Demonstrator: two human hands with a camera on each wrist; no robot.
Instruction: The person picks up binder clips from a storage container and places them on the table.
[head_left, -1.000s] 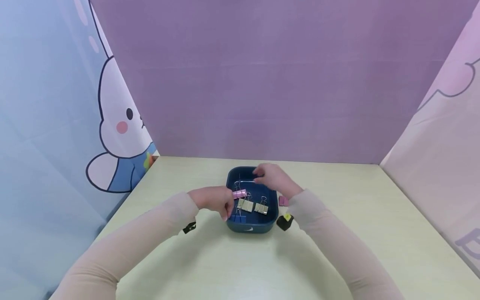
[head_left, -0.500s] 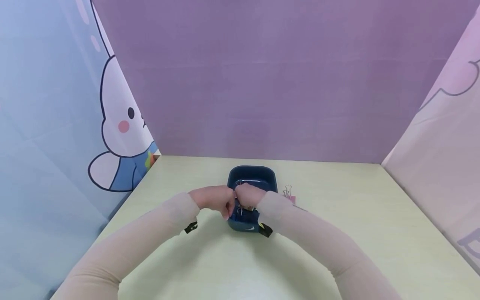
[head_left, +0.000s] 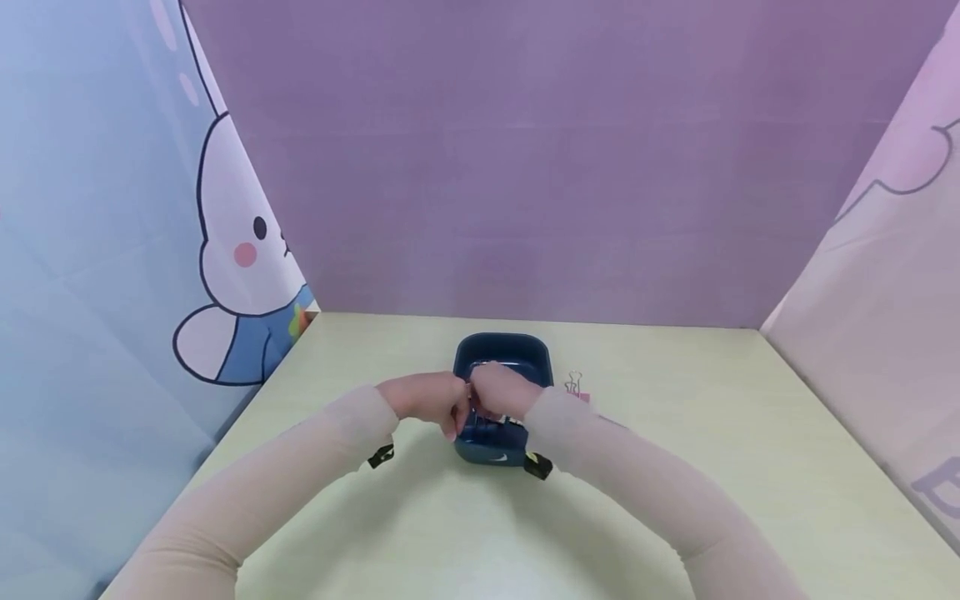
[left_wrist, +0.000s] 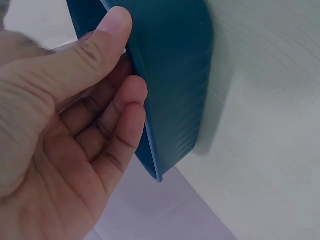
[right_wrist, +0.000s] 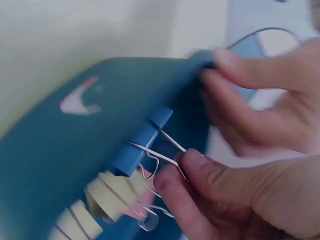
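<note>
My left hand (head_left: pixel 431 398) pinches the left rim of a dark blue plastic box (left_wrist: pixel 172 75), with thumb and fingers on either side of the wall in the left wrist view. My right hand (head_left: pixel 506 390) reaches into the box beside it. In the right wrist view, my right thumb and finger pinch a wire handle of a blue binder clip (right_wrist: pixel 142 145). Close to it in the box lie a pink binder clip (right_wrist: pixel 139 192), partly covered, and pale gold binder clips (right_wrist: pixel 112 195). From the head view, my right hand and sleeve hide most of the clips.
On the pale table (head_left: pixel 420 525), just right of the box, stands another pink binder clip (head_left: pixel 583 397), partly behind the right sleeve. A purple cloth (head_left: pixel 525 167) rises behind the table, with printed cloths at both sides.
My right hand has come from above the box's far right part leftward and down, next to the left hand, and now pinches the blue binder clip. The left hand stays on the rim.
</note>
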